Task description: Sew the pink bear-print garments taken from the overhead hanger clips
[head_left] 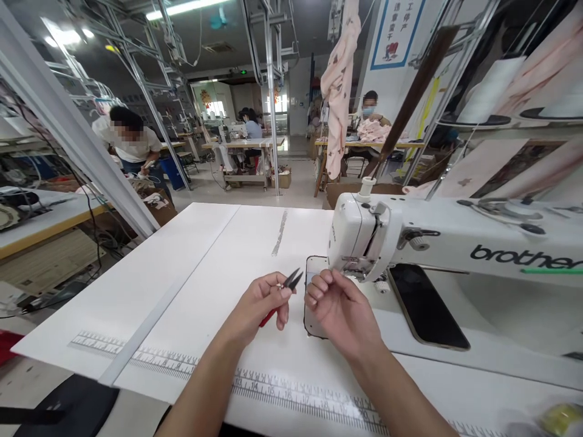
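Observation:
My left hand grips small thread snips with a red handle; the dark blades are parted and point right and up. My right hand is curled just to the right, fingers pinched together below the needle area of the white Brother sewing machine. Whatever the fingers pinch is too fine to make out. Both hands hover over the metal needle plate on the white sewing table.
A dark phone lies on the machine bed right of my right hand. Ruler markings run along the table's near edge. Other people sit at sewing tables in the background. A pink garment hangs overhead. A slanted metal post stands at left.

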The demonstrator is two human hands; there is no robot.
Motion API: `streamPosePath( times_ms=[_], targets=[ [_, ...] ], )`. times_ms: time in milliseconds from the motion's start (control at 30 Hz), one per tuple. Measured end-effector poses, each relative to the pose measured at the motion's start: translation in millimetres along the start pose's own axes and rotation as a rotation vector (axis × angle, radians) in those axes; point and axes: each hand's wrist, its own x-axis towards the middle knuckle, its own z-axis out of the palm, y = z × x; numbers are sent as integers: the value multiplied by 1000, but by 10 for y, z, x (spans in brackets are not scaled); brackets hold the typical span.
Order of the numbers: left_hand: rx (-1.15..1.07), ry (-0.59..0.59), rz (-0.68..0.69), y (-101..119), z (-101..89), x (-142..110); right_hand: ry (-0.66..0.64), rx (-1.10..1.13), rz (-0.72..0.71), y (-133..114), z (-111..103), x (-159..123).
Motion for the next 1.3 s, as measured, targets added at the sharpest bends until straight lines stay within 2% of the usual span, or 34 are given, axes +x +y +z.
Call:
streamPosePath(
  times_ms=[100,267,367,500,700,1000,1300],
  targets=[
    [-77,-102,20,-1,2,-29,-26,-211,-138,27,24,-43],
    [-87,-198,-4,-2,-11,-56,-41,-487,-387,73,41,-88],
    [-37,-237,-38,19,-12,-66,16,-628,-516,96,17,-92],
    [-21,-228,-30,39,-11,-78,107,-803,-681,116,-18,-111],
    [-16,-194,-24,38,-25,-81,127,-911,-768,140,-21,-149],
    [-26,-189,-36,27,-35,-69,90,-994,-854,142,14,-170],
    [-118,-177,-78,-15,-72,-39,-24,-1167,-951,128,-25,-155]
  ],
)
